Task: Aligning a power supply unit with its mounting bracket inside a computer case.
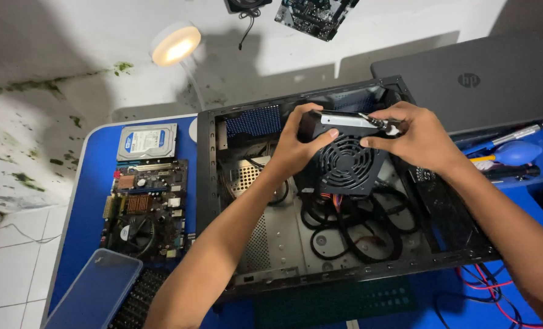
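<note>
Your left hand (pixel 296 143) grasps the left side of the black power supply (pixel 343 157), thumb on the fan grille, and your right hand (pixel 414 137) holds its right upper edge while it also pinches a screwdriver (pixel 374 122) against the top. The power supply sits tilted inside the open computer case (pixel 205 183), near the upper wall, with its bundle of black cables (pixel 350 228) hanging below onto the case floor. I judge it as a heavy and stiff metal box with sharp corners; better you take it by the solid sides, not by the grille, and mind that the cables can drag or catch. The case walls stand close around it, so free room is mostly upward. On the blue tabletop (pixel 91 183) lie a motherboard (pixel 146 210) and a hard drive (pixel 147 142) to the left, and a closed laptop (pixel 472 79) stays to the right.
</note>
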